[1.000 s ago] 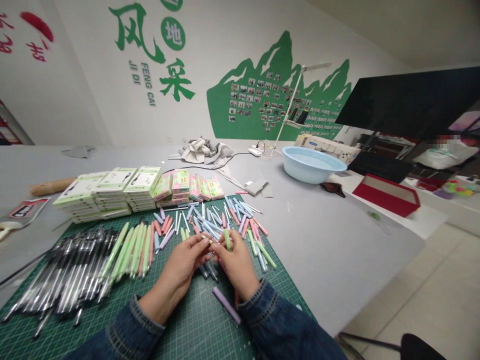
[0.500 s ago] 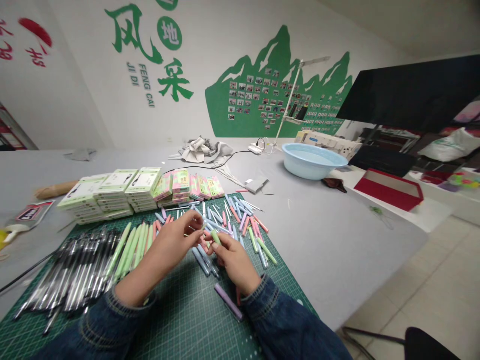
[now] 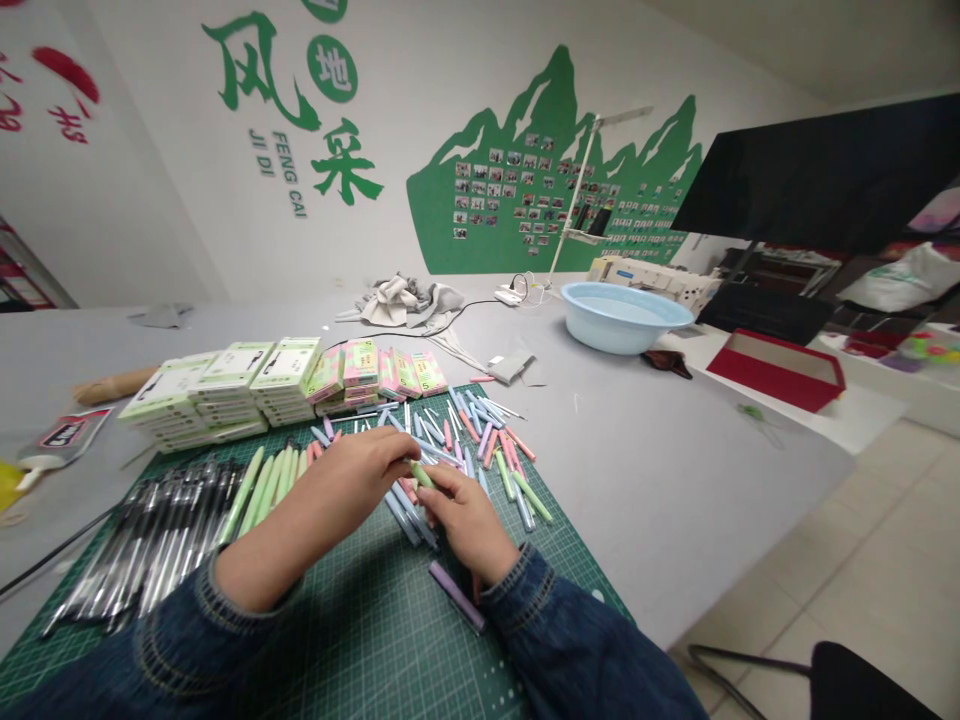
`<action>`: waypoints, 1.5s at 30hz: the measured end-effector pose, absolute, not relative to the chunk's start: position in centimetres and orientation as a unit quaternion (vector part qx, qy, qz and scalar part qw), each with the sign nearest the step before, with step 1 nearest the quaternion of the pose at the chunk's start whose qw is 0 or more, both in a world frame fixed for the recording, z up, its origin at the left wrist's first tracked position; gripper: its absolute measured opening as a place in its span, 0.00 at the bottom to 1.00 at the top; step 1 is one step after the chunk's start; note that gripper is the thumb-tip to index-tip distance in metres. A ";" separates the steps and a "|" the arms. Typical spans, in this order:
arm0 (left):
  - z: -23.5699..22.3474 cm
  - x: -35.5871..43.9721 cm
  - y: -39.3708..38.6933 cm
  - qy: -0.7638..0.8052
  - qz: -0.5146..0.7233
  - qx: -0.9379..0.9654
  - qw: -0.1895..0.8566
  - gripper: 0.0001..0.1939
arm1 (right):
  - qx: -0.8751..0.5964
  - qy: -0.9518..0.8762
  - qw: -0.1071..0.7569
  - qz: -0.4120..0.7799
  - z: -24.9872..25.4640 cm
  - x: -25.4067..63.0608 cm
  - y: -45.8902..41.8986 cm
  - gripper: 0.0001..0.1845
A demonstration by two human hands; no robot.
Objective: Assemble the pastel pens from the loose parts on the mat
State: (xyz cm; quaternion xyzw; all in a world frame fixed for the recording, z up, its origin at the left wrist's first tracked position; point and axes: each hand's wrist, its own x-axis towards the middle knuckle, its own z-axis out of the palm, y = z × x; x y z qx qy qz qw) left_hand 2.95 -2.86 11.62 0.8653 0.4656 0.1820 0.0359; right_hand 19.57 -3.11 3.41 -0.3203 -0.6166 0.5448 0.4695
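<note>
A light green pen piece point(image 3: 421, 474) is held between the fingertips of my right hand point(image 3: 472, 522), over the pile of pen parts. My left hand point(image 3: 360, 474) is closed in a pinch at the far end of the same piece; its fingers partly hide that end. Beneath and beyond my hands lie loose blue, pink, purple and green pen parts point(image 3: 517, 455). A row of light green pens point(image 3: 259, 490) lies left of my left forearm, beside many clear pens with black parts point(image 3: 161, 540). One purple pen part point(image 3: 456, 597) rests alone near my right wrist.
The green cutting mat point(image 3: 360, 640) covers the near tabletop. Stacked white-and-green boxes point(image 3: 225, 385) and pink-green small boxes point(image 3: 361, 365) line its back edge. Farther off are crumpled cloth point(image 3: 405, 300), a blue basin point(image 3: 626, 318) and a red box point(image 3: 776, 370). A glue tube point(image 3: 64, 435) lies left.
My left hand has come in closer to the green piece, its fingers closing at the end. My right hand has hardly moved. The view has shifted slightly.
</note>
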 end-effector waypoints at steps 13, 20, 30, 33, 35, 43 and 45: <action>12.3 2.0 -2.1 0.605 0.301 0.731 0.090 0.20 | -0.265 -0.519 0.533 0.613 4.3 19.8 -3.3 0.12; 9.1 -1.9 3.3 0.750 0.040 0.658 0.050 0.10 | -0.280 -0.482 0.577 0.597 4.0 19.9 -2.9 0.07; 4.6 0.5 8.2 0.800 0.026 0.594 0.077 0.20 | -0.320 -0.471 0.575 0.588 4.1 19.9 -2.8 0.05; 4.5 -0.1 8.5 0.795 0.026 0.600 0.083 0.21 | -0.326 -0.470 0.570 0.590 4.2 19.8 -2.8 0.04; 5.0 -1.0 8.6 0.794 0.025 0.601 0.084 0.21 | -0.330 -0.470 0.569 0.589 4.2 19.8 -2.9 0.04; 5.1 -2.7 8.7 0.802 0.017 0.591 0.084 0.19 | -0.313 -0.469 0.571 0.598 3.8 19.6 -2.8 0.04; 4.6 -2.3 8.7 0.804 0.021 0.588 0.085 0.19 | -0.310 -0.468 0.572 0.598 3.7 19.6 -2.8 0.04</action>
